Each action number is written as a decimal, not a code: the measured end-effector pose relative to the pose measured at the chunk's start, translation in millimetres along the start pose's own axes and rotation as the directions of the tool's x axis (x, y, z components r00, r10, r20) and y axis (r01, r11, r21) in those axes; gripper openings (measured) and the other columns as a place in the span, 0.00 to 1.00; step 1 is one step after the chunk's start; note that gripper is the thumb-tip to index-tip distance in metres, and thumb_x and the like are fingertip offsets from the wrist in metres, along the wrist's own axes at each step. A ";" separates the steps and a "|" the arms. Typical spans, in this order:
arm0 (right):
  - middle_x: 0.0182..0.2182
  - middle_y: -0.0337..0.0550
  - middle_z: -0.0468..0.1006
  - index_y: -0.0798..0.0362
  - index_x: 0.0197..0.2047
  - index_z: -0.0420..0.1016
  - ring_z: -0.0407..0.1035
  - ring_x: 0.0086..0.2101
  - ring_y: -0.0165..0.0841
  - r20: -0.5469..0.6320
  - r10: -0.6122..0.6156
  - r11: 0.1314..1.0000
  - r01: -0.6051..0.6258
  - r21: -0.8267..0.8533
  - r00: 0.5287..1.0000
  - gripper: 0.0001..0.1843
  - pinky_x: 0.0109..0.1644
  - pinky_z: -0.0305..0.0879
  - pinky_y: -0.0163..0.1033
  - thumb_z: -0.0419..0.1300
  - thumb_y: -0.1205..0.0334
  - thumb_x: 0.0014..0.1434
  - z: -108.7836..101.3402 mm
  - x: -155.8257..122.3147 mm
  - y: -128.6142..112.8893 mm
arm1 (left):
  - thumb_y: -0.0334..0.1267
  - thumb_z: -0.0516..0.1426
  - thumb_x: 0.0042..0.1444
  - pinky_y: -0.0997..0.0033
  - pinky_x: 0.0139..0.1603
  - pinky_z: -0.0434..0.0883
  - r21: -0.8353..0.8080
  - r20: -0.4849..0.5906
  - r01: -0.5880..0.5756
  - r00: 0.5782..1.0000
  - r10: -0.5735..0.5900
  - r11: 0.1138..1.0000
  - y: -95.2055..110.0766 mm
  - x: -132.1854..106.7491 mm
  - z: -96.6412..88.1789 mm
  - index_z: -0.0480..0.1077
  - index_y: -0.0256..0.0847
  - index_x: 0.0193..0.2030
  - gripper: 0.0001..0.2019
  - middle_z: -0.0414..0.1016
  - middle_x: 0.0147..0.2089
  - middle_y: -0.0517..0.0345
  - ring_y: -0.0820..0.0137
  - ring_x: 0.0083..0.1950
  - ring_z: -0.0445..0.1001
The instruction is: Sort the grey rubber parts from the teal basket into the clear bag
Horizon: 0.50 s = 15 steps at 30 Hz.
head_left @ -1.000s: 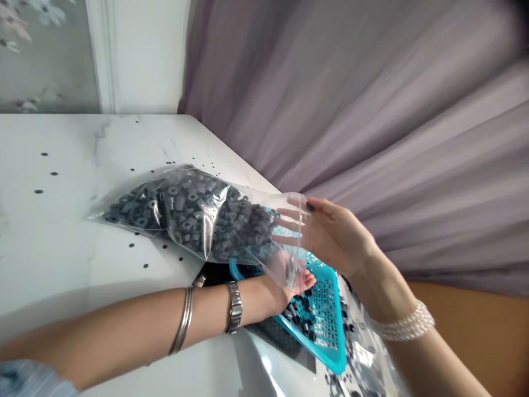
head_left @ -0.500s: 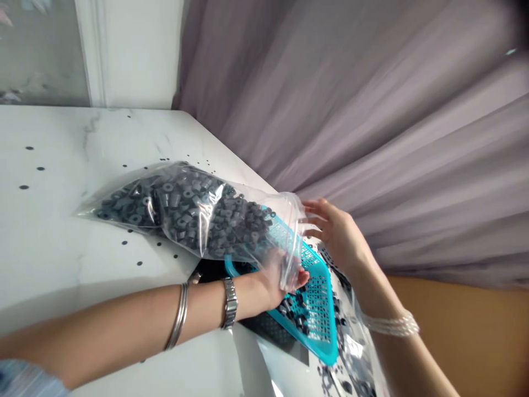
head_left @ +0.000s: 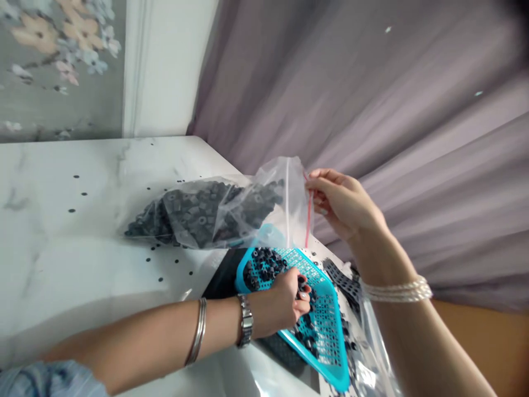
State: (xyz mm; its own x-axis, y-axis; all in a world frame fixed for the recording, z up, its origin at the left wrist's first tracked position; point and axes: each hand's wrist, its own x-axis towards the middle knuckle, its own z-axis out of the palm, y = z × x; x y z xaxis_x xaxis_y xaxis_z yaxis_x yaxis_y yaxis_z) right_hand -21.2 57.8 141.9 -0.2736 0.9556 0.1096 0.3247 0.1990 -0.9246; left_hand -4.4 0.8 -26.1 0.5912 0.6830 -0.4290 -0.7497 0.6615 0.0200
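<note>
A clear zip bag (head_left: 215, 212) full of small dark grey rings lies on the white marble table (head_left: 82, 259). My right hand (head_left: 343, 207) pinches the bag's raised mouth by its red seal strip. My left hand (head_left: 285, 303) is closed in a fist over the turquoise perforated tray (head_left: 326, 331), gripping some dark rings. More rings lie in the tray.
Loose dark rings dot the table around the bag. A dark pad lies under the tray. Another clear bag with rings (head_left: 363, 358) sits at the table's right edge. A grey-purple curtain (head_left: 372, 99) hangs close behind.
My right hand has lifted the bag's mouth upward by the red strip. My left hand came out from under the bag and closed on rings in the tray.
</note>
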 end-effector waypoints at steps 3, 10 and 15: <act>0.15 0.30 0.61 0.52 0.28 0.67 0.51 0.16 0.21 -0.031 -0.068 0.992 0.071 0.101 0.997 0.10 0.17 0.44 0.29 0.59 0.77 0.45 3.8 -0.2 -21.7 | 0.44 0.56 0.61 0.56 0.47 0.74 -0.003 -0.051 0.019 0.999 -0.019 1.000 6.4 -11.5 11.9 0.67 0.39 0.55 0.18 0.70 0.54 0.49 0.64 0.49 0.73; 0.16 0.31 0.62 0.53 0.28 0.70 0.53 0.16 0.20 -0.041 -0.141 0.986 0.144 0.084 0.989 0.07 0.19 0.54 0.27 0.60 0.75 0.47 2.7 -2.5 -33.3 | 0.44 0.56 0.61 0.55 0.48 0.73 -0.048 -0.079 -0.020 0.997 0.016 0.999 12.1 -21.5 20.7 0.66 0.39 0.55 0.19 0.70 0.55 0.49 0.63 0.50 0.73; 0.16 0.31 0.63 0.55 0.26 0.73 0.53 0.16 0.19 -0.076 -0.176 0.976 0.184 0.115 0.981 0.06 0.19 0.58 0.25 0.59 0.75 0.47 5.7 -1.8 -41.0 | 0.44 0.56 0.61 0.55 0.48 0.73 -0.060 -0.079 -0.041 0.996 0.037 0.997 9.0 -18.1 17.3 0.66 0.39 0.56 0.19 0.70 0.55 0.49 0.63 0.50 0.73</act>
State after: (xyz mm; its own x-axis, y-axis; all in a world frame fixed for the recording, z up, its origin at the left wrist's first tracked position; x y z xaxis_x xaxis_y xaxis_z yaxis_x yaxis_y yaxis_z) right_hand -39.2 46.7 177.5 -0.2565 0.9194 0.2981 0.1624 0.3450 -0.9244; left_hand -16.7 -0.2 -2.5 0.5379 0.6801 -0.4981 -0.7900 0.6128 -0.0164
